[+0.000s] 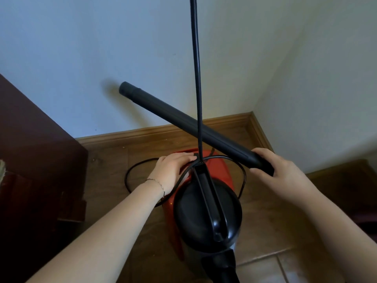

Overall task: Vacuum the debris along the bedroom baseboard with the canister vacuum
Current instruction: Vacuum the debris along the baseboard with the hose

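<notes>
As right hand (282, 169) grips wand (179, 115), left hand (173, 168) touches canister (189, 209).

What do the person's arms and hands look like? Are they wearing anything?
Both arms are bare, with no sleeves in view: the left arm and the right arm. A thin chain bracelet circles the left wrist. The left hand and right hand have no gloves, and no rings show on the fingers in view.
</notes>
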{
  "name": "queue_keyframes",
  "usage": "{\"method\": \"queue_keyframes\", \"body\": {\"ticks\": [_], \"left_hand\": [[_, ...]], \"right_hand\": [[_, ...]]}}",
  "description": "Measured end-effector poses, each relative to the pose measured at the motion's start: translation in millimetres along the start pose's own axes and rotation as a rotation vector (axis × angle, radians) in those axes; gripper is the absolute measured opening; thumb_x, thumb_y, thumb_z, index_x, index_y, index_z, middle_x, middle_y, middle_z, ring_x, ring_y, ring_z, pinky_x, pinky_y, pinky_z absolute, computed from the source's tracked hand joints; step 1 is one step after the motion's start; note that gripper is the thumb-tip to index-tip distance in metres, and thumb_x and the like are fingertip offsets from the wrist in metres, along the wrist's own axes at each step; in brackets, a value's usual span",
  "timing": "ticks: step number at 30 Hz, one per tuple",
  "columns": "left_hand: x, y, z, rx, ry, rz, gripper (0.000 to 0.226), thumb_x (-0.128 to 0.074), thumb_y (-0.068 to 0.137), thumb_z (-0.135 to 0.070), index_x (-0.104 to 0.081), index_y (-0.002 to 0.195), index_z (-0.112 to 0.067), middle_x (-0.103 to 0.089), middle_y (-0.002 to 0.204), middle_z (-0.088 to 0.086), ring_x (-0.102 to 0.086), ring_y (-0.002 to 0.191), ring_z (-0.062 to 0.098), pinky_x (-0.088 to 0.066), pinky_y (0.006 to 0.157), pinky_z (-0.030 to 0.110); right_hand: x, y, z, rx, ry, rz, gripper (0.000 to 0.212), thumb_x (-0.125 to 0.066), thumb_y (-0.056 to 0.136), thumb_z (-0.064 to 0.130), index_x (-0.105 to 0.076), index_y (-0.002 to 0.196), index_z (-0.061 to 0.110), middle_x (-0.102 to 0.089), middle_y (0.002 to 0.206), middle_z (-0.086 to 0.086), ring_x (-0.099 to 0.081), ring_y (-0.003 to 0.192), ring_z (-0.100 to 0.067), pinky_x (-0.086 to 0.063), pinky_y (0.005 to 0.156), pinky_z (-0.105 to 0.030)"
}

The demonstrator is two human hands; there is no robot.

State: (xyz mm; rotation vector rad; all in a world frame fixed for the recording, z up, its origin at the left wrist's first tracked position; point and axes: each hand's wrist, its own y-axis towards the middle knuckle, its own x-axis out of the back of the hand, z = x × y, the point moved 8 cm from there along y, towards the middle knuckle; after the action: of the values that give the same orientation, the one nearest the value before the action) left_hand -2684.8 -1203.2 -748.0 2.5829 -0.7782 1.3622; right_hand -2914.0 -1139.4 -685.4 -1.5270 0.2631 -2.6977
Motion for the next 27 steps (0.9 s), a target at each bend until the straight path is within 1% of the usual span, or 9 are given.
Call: {"method": "queue_keyframes", "body": {"ticks": [1, 3, 5, 7, 14, 20, 22, 24, 27], "left_hand": [[-0.2, -1.5, -2.7, -0.035, 0.063, -0.023, 0.043, -0.034, 0.092, -0.032, -0.05, 0.132, -0.03, -0.046, 0.141, -0.011, -0.033, 0.135, 0.012, -0.015, 0.109, 0.025], [1.2, -2.7, -11.9, -0.141, 0.142, -0.078, 0.057, -0.023, 0.082, -0.035, -0.055, 0.128, -0.023, -0.054, 0.134, -0.004, -0.043, 0.13, 0.016, -0.02, 0.101, 0.027], [1.7, -1.3, -15.9, -0.196, 0.177, -0.088, 0.048, -0.032, 0.085, -0.023, -0.058, 0.125, -0.018, -0.059, 0.129, 0.002, -0.052, 0.124, 0.02, -0.028, 0.098, 0.031], [1.2, -0.3, -15.5, -0.202, 0.211, -0.085, 0.042, -0.045, 0.085, -0.011, -0.057, 0.125, -0.016, -0.059, 0.129, 0.003, -0.053, 0.121, 0.022, -0.032, 0.098, 0.032], [-1.9, 4.9, -14.7, -0.213, 0.265, -0.083, 0.041, -0.057, 0.083, -0.002, -0.058, 0.124, -0.009, -0.059, 0.128, 0.007, -0.055, 0.118, 0.026, -0.04, 0.099, 0.038], [-2.8, 5.1, -13.2, -0.227, 0.261, -0.105, 0.036, -0.06, 0.08, 0.001, -0.062, 0.115, -0.007, -0.065, 0.114, 0.011, -0.06, 0.105, 0.031, -0.047, 0.09, 0.045], [2.7, 0.9, -18.5, -0.254, 0.261, -0.144, 0.031, -0.054, 0.081, -0.004, -0.065, 0.109, -0.008, -0.068, 0.107, 0.009, -0.063, 0.098, 0.031, -0.05, 0.086, 0.043], [7.0, -2.9, -22.2, -0.267, 0.268, -0.167, 0.038, -0.04, 0.08, -0.016, -0.067, 0.107, -0.013, -0.07, 0.103, 0.004, -0.067, 0.093, 0.026, -0.051, 0.081, 0.038], [5.9, -3.0, -19.5, -0.227, 0.289, -0.152, 0.051, -0.029, 0.079, -0.022, -0.063, 0.117, -0.019, -0.069, 0.109, 0.0, -0.066, 0.096, 0.024, -0.047, 0.081, 0.035]], "right_hand": [[-1.8, -0.9, -4.5, -0.014, -0.011, -0.003, 0.047, -0.057, 0.09, 0.036, -0.04, 0.135, 0.035, -0.057, 0.115, 0.008, -0.056, 0.095, -0.011, -0.047, 0.079, -0.027], [-4.7, -1.9, -13.1, -0.046, -0.02, -0.009, 0.046, -0.057, 0.091, 0.036, -0.042, 0.135, 0.033, -0.058, 0.113, 0.006, -0.056, 0.091, -0.011, -0.046, 0.074, -0.025], [-7.3, -3.3, -20.8, -0.065, -0.019, -0.01, 0.045, -0.059, 0.09, 0.034, -0.044, 0.133, 0.031, -0.059, 0.112, 0.004, -0.056, 0.089, -0.011, -0.046, 0.073, -0.024], [-11.1, -5.3, -25.1, -0.07, -0.014, 0.003, 0.045, -0.06, 0.09, 0.034, -0.045, 0.132, 0.03, -0.06, 0.113, 0.003, -0.056, 0.09, -0.011, -0.047, 0.075, -0.024], [-24.5, -2.7, -23.4, -0.06, 0.036, 0.05, 0.047, -0.061, 0.089, 0.034, -0.046, 0.134, 0.031, -0.061, 0.115, 0.005, -0.057, 0.097, -0.011, -0.049, 0.081, -0.026], [-27.9, 3.9, -24.0, -0.087, 0.08, 0.058, 0.047, -0.06, 0.089, 0.036, -0.046, 0.134, 0.031, -0.061, 0.112, 0.007, -0.058, 0.095, -0.011, -0.048, 0.078, -0.025], [-28.4, 5.9, -22.3, -0.092, 0.085, 0.058, 0.046, -0.06, 0.089, 0.036, -0.046, 0.133, 0.031, -0.06, 0.11, 0.007, -0.058, 0.094, -0.011, -0.047, 0.077, -0.025], [-29.4, 7.2, -20.8, -0.094, 0.089, 0.056, 0.046, -0.06, 0.089, 0.036, -0.047, 0.133, 0.031, -0.06, 0.109, 0.007, -0.058, 0.094, -0.011, -0.047, 0.078, -0.025], [-33.0, 8.8, -19.6, -0.094, 0.097, 0.075, 0.046, -0.06, 0.089, 0.036, -0.047, 0.133, 0.031, -0.061, 0.111, 0.006, -0.058, 0.095, -0.011, -0.047, 0.078, -0.024]]}}
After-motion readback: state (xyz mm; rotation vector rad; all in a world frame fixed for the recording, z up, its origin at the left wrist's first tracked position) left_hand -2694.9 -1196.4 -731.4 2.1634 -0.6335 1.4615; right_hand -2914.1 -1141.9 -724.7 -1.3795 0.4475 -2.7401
